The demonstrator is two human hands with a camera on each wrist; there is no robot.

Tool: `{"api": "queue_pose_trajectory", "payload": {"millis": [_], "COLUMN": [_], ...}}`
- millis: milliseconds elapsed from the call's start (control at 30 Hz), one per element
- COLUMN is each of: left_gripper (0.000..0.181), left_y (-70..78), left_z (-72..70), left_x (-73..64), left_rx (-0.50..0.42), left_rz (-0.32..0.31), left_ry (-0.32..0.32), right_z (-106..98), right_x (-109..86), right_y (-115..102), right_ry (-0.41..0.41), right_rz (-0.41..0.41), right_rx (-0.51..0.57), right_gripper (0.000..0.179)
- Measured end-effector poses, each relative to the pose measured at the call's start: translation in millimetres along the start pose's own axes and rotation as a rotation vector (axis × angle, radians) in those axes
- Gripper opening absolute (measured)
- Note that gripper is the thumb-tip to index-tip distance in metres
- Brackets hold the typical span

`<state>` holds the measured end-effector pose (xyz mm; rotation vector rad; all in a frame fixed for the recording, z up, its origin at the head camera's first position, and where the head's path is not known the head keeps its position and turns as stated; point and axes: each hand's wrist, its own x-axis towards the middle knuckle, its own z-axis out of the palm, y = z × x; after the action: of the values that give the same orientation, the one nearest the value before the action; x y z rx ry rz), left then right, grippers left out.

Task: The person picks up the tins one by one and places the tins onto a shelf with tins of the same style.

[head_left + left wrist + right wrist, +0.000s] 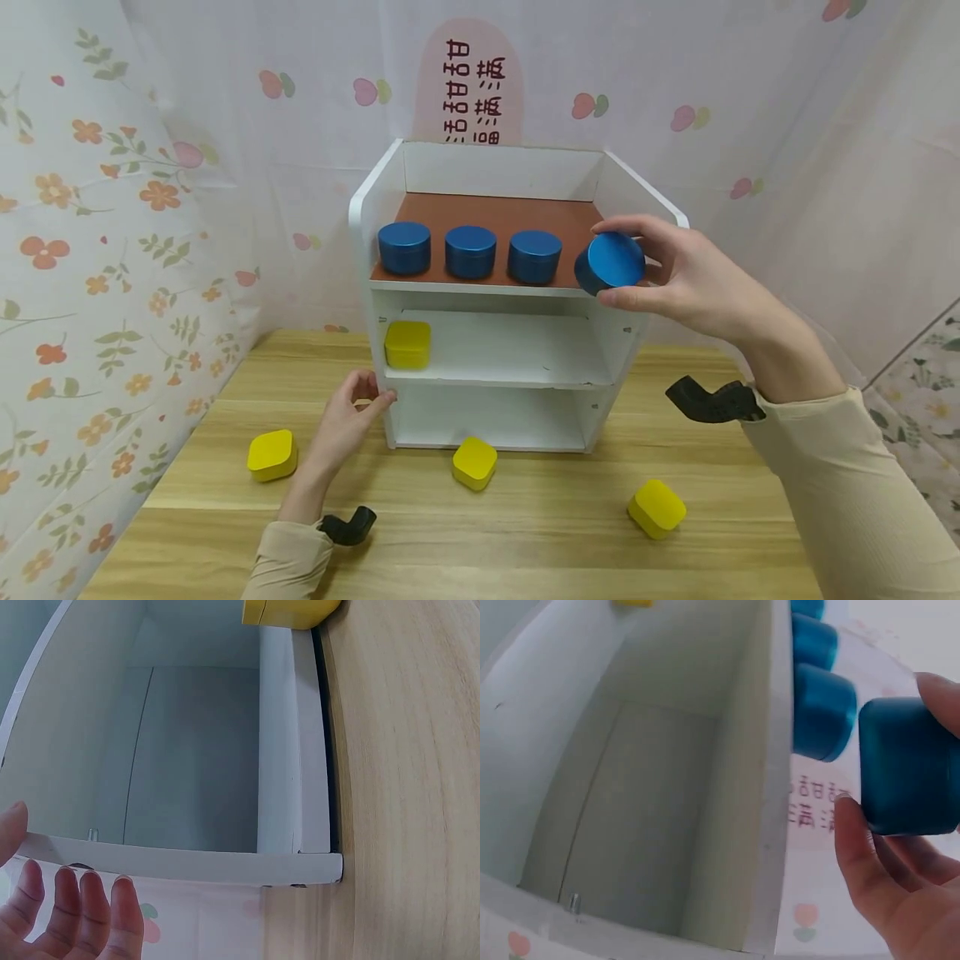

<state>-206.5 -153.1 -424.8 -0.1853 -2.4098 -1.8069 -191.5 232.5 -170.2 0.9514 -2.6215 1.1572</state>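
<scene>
At the right front of the shelf unit's brown top board, a blue tin is held in my right hand. Thumb and fingers grip its curved side; the tin is tilted, its flat round face turned partly toward me. From the right wrist, a gap shows between tin and board, so I record it as held, not resting.

Handling, in my judgement: stiff walls, fairly light, not fragile, though the smooth finish could slip or turn under dry fingers. The sound hold is across the full width of the side wall, thumb opposite fingers; if the top is a separate lid, lifting by it alone would be poor practice. Contents, if any, cannot be told.

To its left, three blue tins stand upright in a row along the board's front, apart from one another. My left hand holds the left side panel's front edge, thumb to the inner side, fingers to the outer; how firmly, I cannot tell.

One yellow box sits at the left of the middle shelf. On the wooden tabletop lie three more: left box, centre box, right box.
</scene>
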Motion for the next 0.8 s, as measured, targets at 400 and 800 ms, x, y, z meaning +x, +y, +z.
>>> {"api": "queue_pose_trajectory", "payload": {"millis": [400, 800], "left_gripper": [0.036, 0.035], "left_y": [0.4, -1.0], "left_z": [-0.4, -1.0], "left_x": [-0.9, 1.0], "left_rx": [-0.001, -0.014], "left_rz": [-0.018, -0.012], "left_ry": [-0.008, -0.014], "right_z": [-2.2, 5.2], "right_x": [21.2, 24.7], "right_y": [4.2, 10.7], "right_ry": [-0.039, -0.02], "right_rz": [0.13, 0.235], "right_rx": [-0.088, -0.066], "right_gripper": [0.06, 0.063]}}
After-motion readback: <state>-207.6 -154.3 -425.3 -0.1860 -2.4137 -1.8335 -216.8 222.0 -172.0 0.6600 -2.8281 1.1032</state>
